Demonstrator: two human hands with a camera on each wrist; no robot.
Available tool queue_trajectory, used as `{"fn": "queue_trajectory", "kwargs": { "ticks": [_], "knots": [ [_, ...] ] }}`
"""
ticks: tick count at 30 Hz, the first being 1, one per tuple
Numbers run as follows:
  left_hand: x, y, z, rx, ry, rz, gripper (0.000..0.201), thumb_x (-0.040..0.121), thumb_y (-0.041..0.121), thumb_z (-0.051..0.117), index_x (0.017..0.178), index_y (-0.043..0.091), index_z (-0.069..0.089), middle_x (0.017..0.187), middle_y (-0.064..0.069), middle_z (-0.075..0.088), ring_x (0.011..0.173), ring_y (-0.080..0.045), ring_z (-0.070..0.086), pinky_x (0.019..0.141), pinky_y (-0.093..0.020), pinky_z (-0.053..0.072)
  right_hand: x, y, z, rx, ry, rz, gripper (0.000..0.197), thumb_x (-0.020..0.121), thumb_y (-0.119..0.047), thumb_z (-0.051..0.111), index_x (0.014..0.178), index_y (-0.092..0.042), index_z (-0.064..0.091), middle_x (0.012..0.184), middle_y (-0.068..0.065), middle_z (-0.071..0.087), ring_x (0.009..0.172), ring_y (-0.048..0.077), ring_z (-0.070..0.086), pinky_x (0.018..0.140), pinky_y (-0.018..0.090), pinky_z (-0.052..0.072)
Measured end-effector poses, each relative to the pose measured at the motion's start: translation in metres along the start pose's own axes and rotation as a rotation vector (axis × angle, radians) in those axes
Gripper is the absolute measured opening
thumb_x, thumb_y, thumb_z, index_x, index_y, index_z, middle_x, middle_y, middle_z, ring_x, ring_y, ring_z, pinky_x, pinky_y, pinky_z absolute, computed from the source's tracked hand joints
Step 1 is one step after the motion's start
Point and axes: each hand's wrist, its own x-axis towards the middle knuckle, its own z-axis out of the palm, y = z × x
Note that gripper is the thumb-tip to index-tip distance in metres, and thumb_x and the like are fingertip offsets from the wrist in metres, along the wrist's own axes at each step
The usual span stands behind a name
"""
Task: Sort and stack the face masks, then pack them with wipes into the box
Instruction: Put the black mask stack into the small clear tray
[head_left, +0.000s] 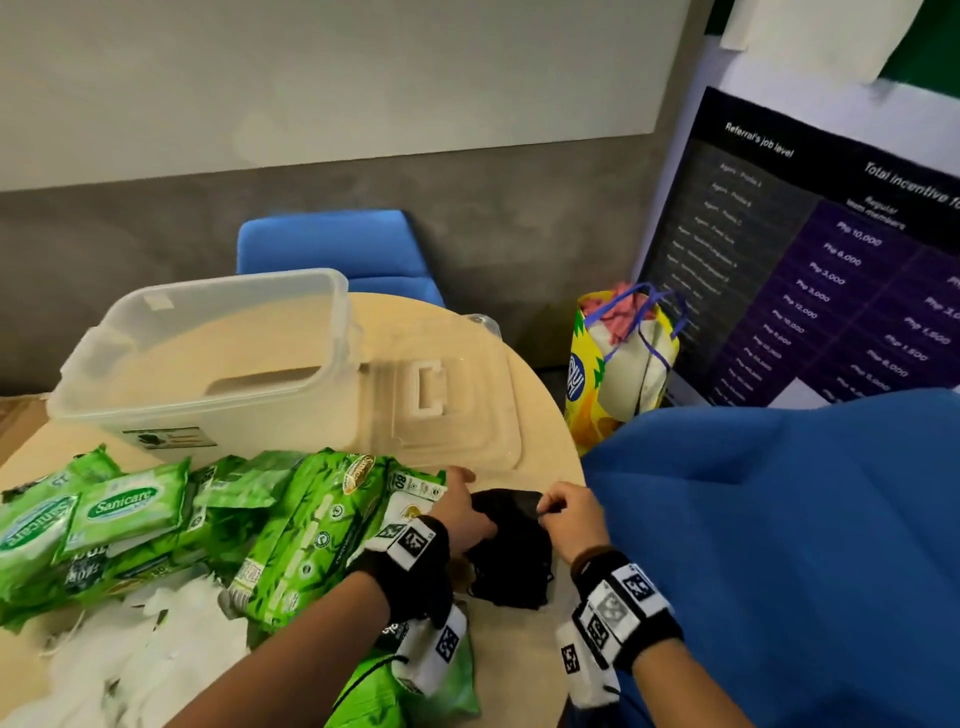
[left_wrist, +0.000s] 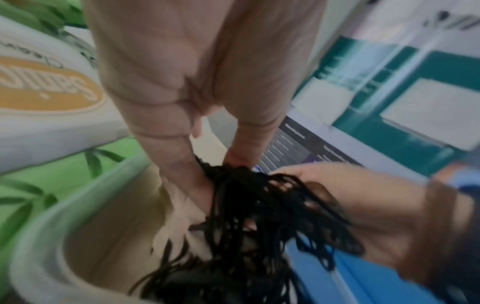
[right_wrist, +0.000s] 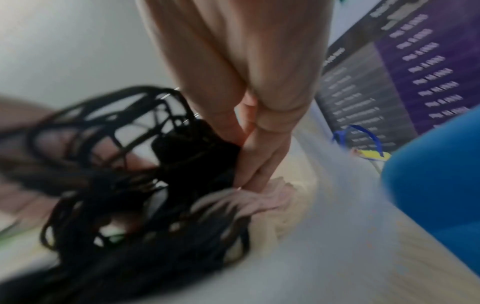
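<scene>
Head view: left hand (head_left: 462, 512) and right hand (head_left: 571, 512) each pinch the black fabric mask stack (head_left: 511, 551); tangled black ear loops (left_wrist: 272, 205) risk snagging, scattering masks off the round worktop (head_left: 540, 395).

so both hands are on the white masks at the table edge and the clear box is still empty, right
Not quite: the colour is wrong. The head view shows the left hand and right hand holding the black masks at the table edge; the white masks lie untouched nearer the person, below the wipes. The clear box does look empty.
</scene>
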Motion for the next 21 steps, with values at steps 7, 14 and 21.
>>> {"fn": "queue_trajectory", "kwargs": {
  "ticks": [7, 14, 21],
  "knots": [
    [-0.013, 0.008, 0.01, 0.494, 0.163, 0.175, 0.031, 0.089, 0.011, 0.051, 0.118, 0.008, 0.061, 0.129, -0.014, 0.05, 0.117, -0.03, 0.054, 0.097, -0.032, 0.043, -0.007, -0.011, 0.014, -0.292, -0.025, 0.023, 0.029, 0.089, -0.003, 0.047, 0.105, -0.013, 0.069, 0.118, 0.007, 0.053, 0.1, 0.026, 0.059, 0.087, 0.03, 0.048],
    [-0.016, 0.01, 0.027, 0.659, 0.02, 0.254, 0.027, 0.093, 0.013, 0.048, 0.109, -0.003, 0.063, 0.116, -0.022, 0.064, 0.108, -0.037, 0.061, 0.086, -0.037, 0.048, -0.017, -0.022, 0.004, -0.581, -0.125, -0.009, 0.029, 0.089, -0.029, 0.057, 0.116, -0.019, 0.061, 0.124, 0.006, 0.035, 0.107, 0.027, 0.051, 0.085, 0.036, 0.047],
    [-0.029, 0.012, 0.024, 0.56, -0.032, 0.274, 0.027, 0.09, 0.015, 0.053, 0.107, -0.002, 0.065, 0.11, -0.022, 0.066, 0.105, -0.038, 0.062, 0.087, -0.038, 0.049, -0.02, -0.016, 0.006, -0.728, -0.208, -0.043, 0.033, 0.087, -0.037, 0.058, 0.116, -0.02, 0.06, 0.118, 0.005, 0.037, 0.106, 0.027, 0.052, 0.086, 0.039, 0.049]
  ]
}}
